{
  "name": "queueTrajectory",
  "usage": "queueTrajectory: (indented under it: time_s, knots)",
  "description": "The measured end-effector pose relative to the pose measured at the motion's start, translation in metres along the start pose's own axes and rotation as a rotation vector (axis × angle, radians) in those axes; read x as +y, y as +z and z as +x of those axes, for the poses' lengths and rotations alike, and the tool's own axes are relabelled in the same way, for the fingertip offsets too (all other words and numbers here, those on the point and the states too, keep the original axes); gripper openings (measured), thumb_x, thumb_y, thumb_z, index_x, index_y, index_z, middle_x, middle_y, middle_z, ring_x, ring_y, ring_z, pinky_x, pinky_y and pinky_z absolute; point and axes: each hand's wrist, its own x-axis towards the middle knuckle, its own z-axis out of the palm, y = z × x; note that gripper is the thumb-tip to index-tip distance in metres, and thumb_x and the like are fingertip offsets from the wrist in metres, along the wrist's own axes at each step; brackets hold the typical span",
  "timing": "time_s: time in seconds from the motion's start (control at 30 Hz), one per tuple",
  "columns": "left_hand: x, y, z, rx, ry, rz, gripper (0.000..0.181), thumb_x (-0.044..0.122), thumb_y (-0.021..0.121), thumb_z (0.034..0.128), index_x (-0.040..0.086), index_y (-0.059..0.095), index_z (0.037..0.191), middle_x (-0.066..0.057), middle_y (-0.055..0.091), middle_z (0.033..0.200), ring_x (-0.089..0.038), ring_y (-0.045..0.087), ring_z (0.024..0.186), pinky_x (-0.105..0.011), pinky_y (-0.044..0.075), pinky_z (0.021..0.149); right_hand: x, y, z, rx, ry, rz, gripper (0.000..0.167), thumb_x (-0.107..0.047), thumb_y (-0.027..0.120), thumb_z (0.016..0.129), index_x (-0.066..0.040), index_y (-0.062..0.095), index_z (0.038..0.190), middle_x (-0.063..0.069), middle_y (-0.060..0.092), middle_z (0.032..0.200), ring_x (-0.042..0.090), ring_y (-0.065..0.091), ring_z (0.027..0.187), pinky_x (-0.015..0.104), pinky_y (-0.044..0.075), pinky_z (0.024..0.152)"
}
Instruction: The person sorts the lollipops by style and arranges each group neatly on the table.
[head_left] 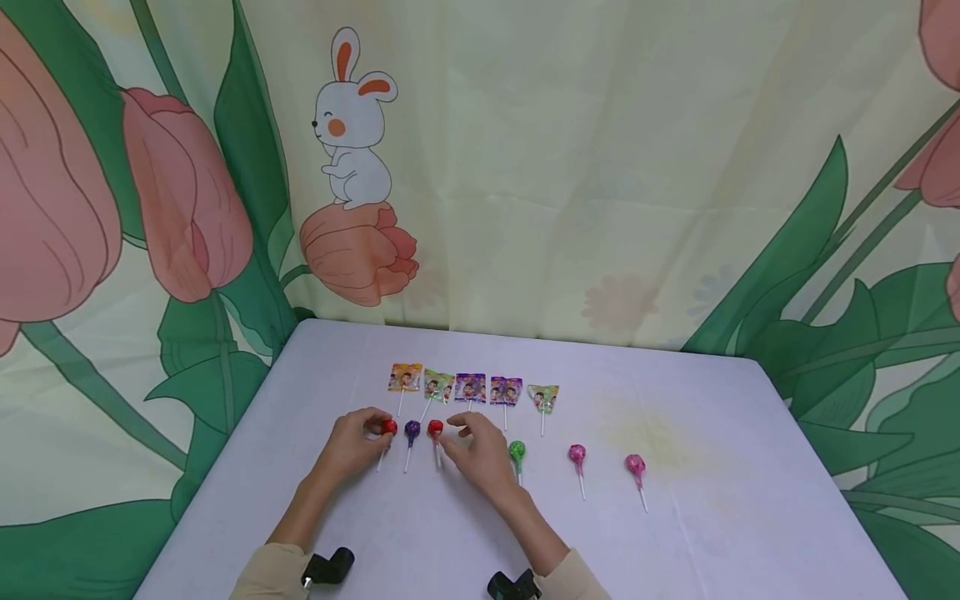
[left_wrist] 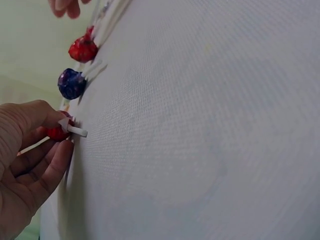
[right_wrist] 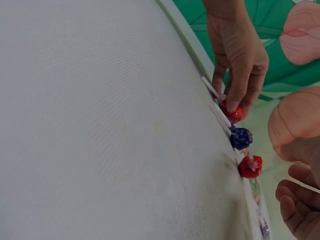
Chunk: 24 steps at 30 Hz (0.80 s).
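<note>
My left hand (head_left: 356, 446) pinches the head of a red lollipop (head_left: 389, 427) at the left end of a row; its white stick points toward the front edge. Beside it lies a dark purple lollipop (head_left: 412, 429), then a second red lollipop (head_left: 436, 428). My right hand (head_left: 480, 454) is just right of that second red one, fingers loosely bent and holding nothing. In the left wrist view, thumb and fingers of the left hand (left_wrist: 30, 155) grip the red lollipop (left_wrist: 59, 131). The right wrist view shows a gap between the right hand (right_wrist: 302, 192) and the red lollipop (right_wrist: 250, 167).
Behind the row lie several flat wrapped lollipops, among them an orange one (head_left: 406, 377) and a purple one (head_left: 470, 387). To the right are a green lollipop (head_left: 517, 452) and two pink lollipops (head_left: 577, 454), (head_left: 636, 465) on the white tablecloth (head_left: 420, 546). A printed curtain (head_left: 525, 208) hangs behind.
</note>
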Motion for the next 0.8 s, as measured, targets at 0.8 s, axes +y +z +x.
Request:
queueTrajectory:
  time_s: [0.8]
  knots:
    - [0.001, 0.001, -0.001, 0.006, -0.013, 0.006, 0.030, 0.003, 0.079, 0.0865, 0.002, 0.073, 0.116, -0.008, 0.073, 0.103, -0.020, 0.065, 0.092, -0.037, 0.060, 0.086, 0.024, -0.045, -0.037, 0.113, 0.029, -0.050, 0.025, -0.014, 0.080, 0.088, -0.005, 0.073, 0.111, 0.011, 0.072, 0.104, 0.020, 0.065, 0.087, 0.028, 0.055, 0.071]
